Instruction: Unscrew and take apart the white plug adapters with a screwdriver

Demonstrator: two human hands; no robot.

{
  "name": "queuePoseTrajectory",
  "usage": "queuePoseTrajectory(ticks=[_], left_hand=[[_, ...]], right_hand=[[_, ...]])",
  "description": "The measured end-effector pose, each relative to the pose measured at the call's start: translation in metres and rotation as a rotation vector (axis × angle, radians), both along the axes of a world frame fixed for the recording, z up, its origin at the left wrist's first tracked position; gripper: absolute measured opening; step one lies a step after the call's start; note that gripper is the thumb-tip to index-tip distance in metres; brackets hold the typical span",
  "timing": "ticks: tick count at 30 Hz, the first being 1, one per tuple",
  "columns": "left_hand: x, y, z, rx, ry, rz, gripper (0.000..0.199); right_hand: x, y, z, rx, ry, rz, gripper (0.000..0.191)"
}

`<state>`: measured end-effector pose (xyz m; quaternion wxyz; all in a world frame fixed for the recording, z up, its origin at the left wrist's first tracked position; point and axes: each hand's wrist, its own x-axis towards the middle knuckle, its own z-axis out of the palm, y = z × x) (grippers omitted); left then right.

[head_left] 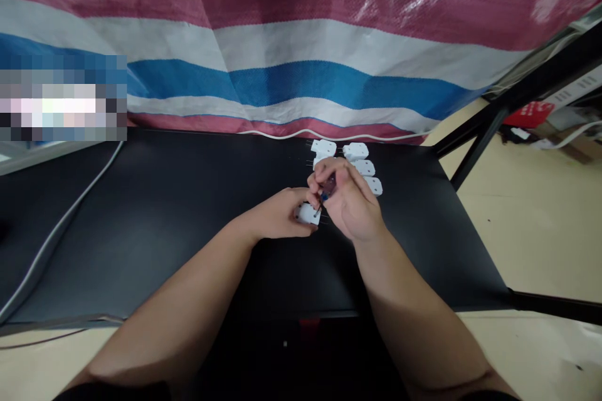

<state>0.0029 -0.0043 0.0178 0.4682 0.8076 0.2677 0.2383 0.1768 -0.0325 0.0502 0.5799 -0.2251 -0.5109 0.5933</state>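
A white plastic plug (306, 214) is clamped between the thumb and curled fingers of the left hand (277, 216), near the middle of a black table (141, 219). Its long axis appears to lie roughly across the view, with the thin dark pins, only faintly made out, directed toward the right hand (350, 203). The right hand is thus nearer the pin end, and the left hand is closed around the opposite end. A small screwdriver (328, 188) with a translucent blue handle is pinched firmly in the right hand, its shaft angled down and to the left. The tip is brought against or just beside the upper edge of the plug, though contact cannot be confirmed because the fingers partly hide it. Just beyond the hands, more white plugs (355, 151) are laid in a loose cluster toward the far edge of the table, with one partly hidden behind the right hand. A grey cable (61, 232) runs across the left of the tabletop, and a white cable (329, 136) lies along the far edge. Behind the table hangs a striped woven tarpaulin (282, 62), and a black metal frame (489, 131) is seen at the right, above a beige floor (531, 250).
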Motion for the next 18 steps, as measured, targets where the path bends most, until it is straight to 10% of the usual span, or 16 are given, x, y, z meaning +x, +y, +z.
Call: queuePoseTrajectory(ticks=[18], left_hand=[[-0.0024, 0.0006, 0.0027, -0.006, 0.01, -0.014, 0.032]], right_hand=[[0.0021, 0.0042, -0.0001, -0.116, -0.017, -0.005, 0.052]])
